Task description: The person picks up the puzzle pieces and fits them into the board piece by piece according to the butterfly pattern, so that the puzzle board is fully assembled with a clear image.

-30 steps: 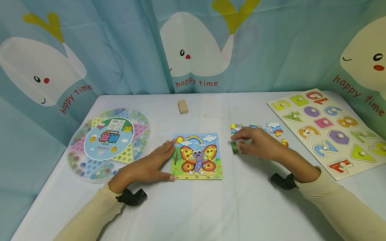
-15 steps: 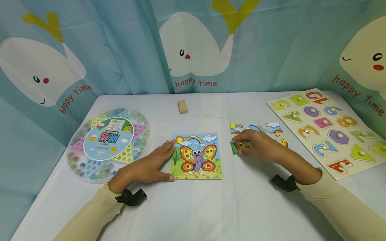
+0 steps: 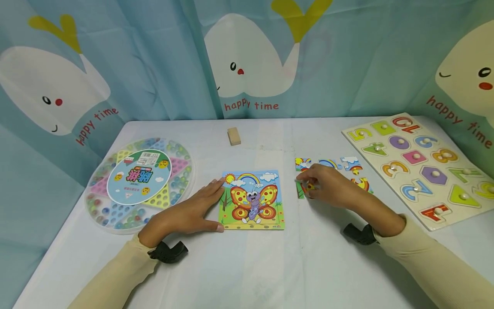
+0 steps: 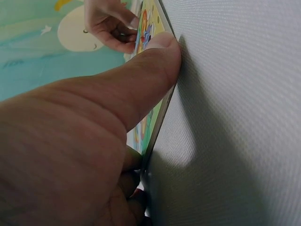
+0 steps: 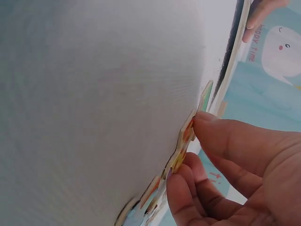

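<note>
A square butterfly puzzle board (image 3: 252, 201) lies flat before me, showing a butterfly, rainbow and sun. My left hand (image 3: 189, 213) rests along its left side, fingers fairly straight. In the left wrist view the thumb (image 4: 162, 52) presses the board's edge. To the right, my right hand (image 3: 328, 185) is over loose puzzle pieces, thumb and forefinger about a red-and-yellow puzzle piece (image 3: 310, 187), partly hidden. In the right wrist view the thumb (image 5: 211, 123) touches the piece's edge; the forefinger is hidden. Other puzzle pieces (image 3: 350, 163) lie around this hand, some covered by it.
A round marble board game (image 3: 179, 167) in clear packaging lies on the left. A number-and-shape peg board (image 3: 414, 171) is at the right, close to the loose pieces. One small wooden block (image 3: 233, 136) sits at the back. A blue whale-print curtain (image 3: 162, 60) borders the table.
My right hand has lowered onto the pieces, its thumb and forefinger drawing closer about one piece. The left hand and the butterfly board have stayed put.
</note>
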### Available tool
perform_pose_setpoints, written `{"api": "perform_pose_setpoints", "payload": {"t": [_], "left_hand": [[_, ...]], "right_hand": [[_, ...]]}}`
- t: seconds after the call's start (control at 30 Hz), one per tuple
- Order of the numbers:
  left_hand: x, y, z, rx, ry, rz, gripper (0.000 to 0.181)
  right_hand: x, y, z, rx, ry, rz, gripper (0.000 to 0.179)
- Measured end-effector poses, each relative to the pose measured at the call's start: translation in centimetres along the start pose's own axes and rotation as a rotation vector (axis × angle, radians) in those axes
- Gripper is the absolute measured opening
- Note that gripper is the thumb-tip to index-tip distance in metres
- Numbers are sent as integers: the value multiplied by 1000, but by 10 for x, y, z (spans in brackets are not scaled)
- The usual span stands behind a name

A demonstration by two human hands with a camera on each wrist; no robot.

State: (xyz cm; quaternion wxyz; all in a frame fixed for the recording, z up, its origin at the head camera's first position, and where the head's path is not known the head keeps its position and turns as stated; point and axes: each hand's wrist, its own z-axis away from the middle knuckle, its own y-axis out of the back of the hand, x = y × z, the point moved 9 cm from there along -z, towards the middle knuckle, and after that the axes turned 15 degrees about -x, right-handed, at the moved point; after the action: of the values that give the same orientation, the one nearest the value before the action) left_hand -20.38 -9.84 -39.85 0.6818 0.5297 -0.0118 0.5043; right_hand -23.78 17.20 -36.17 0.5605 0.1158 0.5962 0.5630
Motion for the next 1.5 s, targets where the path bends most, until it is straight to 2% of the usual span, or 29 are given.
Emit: {"api": "perform_pose_setpoints", "payload": {"t": [0.4,0.77,1.23,1.5], "left_hand": [[0,0,0,0,1,-1,101],[1,1,0,1,10,8,99],[-1,0,-1,2,2,4,100],[-1,1,0,1,10,12,101]], "right_hand": [[-1,-1,-2,-43,-6,-16,30],[-7,4,0,18,59,-91,21],[-12,5,-5,-11,100,-161,19],[-23,11,-13,0,121,-246,18]]}}
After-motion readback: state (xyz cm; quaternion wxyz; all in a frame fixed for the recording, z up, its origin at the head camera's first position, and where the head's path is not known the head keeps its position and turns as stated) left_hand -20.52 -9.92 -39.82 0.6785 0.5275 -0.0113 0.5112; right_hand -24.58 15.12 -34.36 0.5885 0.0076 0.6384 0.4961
